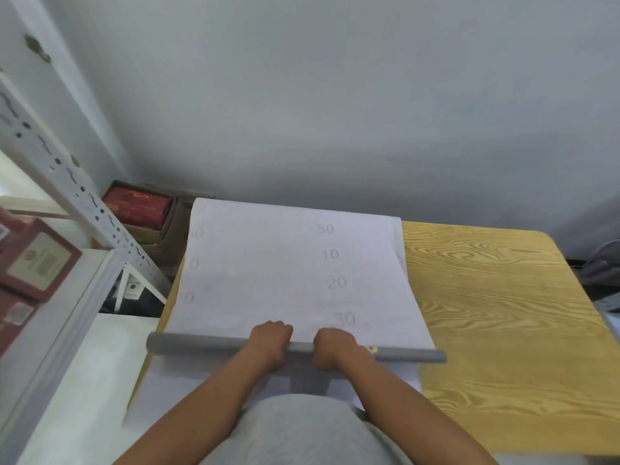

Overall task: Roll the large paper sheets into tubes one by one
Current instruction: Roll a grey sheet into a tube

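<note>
A yellow wood-grain counter (496, 297) spreads out to the right of the fingers, against a plain grey wall (335, 95). Off to the left of the fingers stands a white perforated metal shelf frame (77, 193) with dark red boxes (33, 260) on it. Beyond the fingers, in the far left corner, an open cardboard carton (167, 229) holds a red box (137, 206).

A large white paper sheet (285, 263) is lying on the yellow wood-grain table (503, 297), a grey rolled tube (201, 344) crossing its six o'clock edge, a red cardboard box (137, 206) sitting at ten o'clock.
</note>
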